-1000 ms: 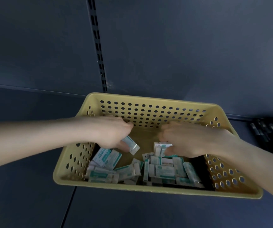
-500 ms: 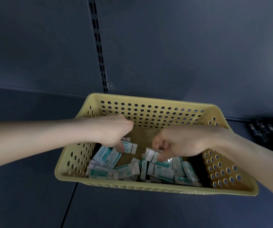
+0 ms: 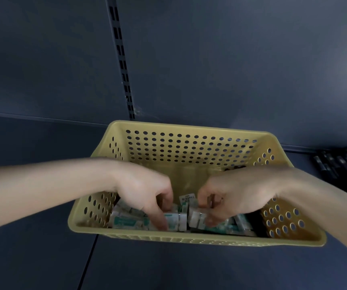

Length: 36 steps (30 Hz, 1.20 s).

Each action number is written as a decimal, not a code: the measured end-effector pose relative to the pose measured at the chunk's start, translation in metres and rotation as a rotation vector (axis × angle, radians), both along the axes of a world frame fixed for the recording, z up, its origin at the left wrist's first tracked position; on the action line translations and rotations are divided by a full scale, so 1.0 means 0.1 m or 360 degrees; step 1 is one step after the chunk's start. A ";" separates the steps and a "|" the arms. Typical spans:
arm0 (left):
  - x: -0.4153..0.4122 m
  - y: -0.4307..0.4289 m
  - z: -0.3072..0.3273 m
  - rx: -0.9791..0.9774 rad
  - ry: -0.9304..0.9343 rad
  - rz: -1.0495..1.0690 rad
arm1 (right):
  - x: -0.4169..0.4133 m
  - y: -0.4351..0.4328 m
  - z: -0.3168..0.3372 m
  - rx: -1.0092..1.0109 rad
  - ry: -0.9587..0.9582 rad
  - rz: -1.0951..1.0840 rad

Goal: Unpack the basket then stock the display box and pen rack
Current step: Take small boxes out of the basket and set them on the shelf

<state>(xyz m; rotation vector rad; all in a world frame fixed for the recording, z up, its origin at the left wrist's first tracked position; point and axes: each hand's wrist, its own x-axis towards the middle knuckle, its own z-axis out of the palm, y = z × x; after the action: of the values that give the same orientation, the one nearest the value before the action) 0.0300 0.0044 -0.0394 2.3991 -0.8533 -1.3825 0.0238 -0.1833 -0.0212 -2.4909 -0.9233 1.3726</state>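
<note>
A yellow perforated basket (image 3: 189,147) stands on a dark shelf. Several small white-and-teal packets (image 3: 126,221) lie heaped along its near side. Both hands are inside the basket, down among the packets. My left hand (image 3: 145,193) curls its fingers over packets at the middle, with one packet (image 3: 174,221) under its fingertips. My right hand (image 3: 235,195) curls round packets (image 3: 196,219) just to the right of it. One packet (image 3: 187,198) with a barcode stands upright between the two hands. The basket's near wall hides the lowest packets.
Dark pens (image 3: 340,164) lie in a group on the shelf at the far right, behind my right forearm. A slotted upright (image 3: 122,59) runs up the dark back panel behind the basket. A seam (image 3: 88,260) divides the shelf surface at the lower left.
Both hands have dropped lower and come closer together, gathering packets toward the basket's near middle. The packet held up by my left hand earlier is down in the heap.
</note>
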 end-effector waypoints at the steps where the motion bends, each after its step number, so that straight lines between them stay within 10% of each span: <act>1: -0.01 -0.01 -0.01 -0.0001 -0.0020 0.0001 | 0.00 0.01 -0.01 0.0003 -0.0002 -0.0010; 36: -0.06 0.06 -0.03 -0.0135 -0.0253 0.0321 | -0.04 0.07 -0.02 -0.0142 -0.0049 0.0118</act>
<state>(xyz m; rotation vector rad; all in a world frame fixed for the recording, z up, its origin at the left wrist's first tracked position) 0.0240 0.0102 -0.0422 2.4758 -0.6691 -1.0726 0.0197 -0.1765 -0.0229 -2.5742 -0.9912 1.4315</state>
